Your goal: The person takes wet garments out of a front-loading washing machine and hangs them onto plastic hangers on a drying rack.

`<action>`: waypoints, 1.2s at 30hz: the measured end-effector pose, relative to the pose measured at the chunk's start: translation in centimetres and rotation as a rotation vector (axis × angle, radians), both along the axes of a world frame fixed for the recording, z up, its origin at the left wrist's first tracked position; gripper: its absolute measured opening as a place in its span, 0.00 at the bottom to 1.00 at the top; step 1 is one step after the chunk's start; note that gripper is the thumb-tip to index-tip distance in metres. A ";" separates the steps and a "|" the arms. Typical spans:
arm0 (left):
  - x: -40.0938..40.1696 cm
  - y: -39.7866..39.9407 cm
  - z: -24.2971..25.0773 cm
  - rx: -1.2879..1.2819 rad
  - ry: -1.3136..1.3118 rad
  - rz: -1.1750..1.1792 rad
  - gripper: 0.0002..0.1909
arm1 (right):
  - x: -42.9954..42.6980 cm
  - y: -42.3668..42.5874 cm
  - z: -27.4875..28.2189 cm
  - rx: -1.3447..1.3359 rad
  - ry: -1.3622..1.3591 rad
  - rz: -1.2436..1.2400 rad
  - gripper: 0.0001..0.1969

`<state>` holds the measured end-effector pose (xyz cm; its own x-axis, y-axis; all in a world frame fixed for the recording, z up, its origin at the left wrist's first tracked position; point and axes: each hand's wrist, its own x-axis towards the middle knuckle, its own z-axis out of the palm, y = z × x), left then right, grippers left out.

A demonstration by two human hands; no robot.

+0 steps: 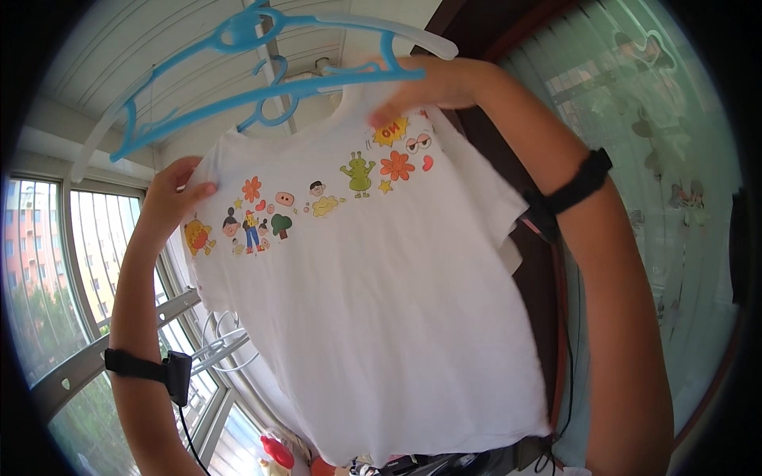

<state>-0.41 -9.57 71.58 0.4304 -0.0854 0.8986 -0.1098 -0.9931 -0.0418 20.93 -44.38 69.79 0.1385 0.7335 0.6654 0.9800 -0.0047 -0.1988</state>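
Observation:
A white T-shirt [369, 285] with colourful cartoon prints across its upper part hangs spread out in front of me. My left hand [181, 184] grips the fabric near the shoulder at the left, thumb on the front. My right hand [411, 86], blurred, is at the other shoulder; its fingers are partly hidden behind a hanger bar, so its hold cannot be told. A blue plastic hanger [268, 92] with whitish ends is above and in front of the shirt. Another blue hanger [278, 116] is behind it, its lower part at the shirt's neckline.
Barred windows [89, 256] are on the left, with a white wire rack [223, 351] near them. A dark frame and a greenish glass pane [631, 178] stand on the right. A red object [277, 452] and other items lie below. White panels [131, 59] cover the ceiling.

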 end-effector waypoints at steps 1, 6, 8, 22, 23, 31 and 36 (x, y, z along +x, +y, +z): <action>-0.2 -0.4 -0.1 -0.044 0.017 0.033 0.21 | 1.3 -0.6 -0.3 -0.005 0.005 -0.004 0.30; -0.8 0.7 -0.1 -0.127 0.077 0.147 0.16 | 6.2 -1.1 -0.4 0.068 0.138 0.078 0.26; -2.2 2.3 0.5 -0.131 0.149 0.126 0.19 | 6.1 -0.6 -0.8 0.110 0.110 0.094 0.26; -7.3 8.0 0.7 -0.291 0.293 0.217 0.10 | 10.8 -2.1 -0.8 0.245 0.150 -0.101 0.16; -7.5 8.6 1.2 -0.295 0.284 0.235 0.09 | 11.0 -2.1 -0.6 0.229 0.160 -0.101 0.16; -5.1 6.4 -8.4 -0.080 -0.503 -0.020 0.22 | 8.5 -1.5 -7.5 0.853 0.124 -0.294 0.21; 0.1 -1.6 -31.1 -0.773 -0.045 -0.670 0.49 | 2.9 0.7 -25.5 0.856 0.655 -0.098 0.28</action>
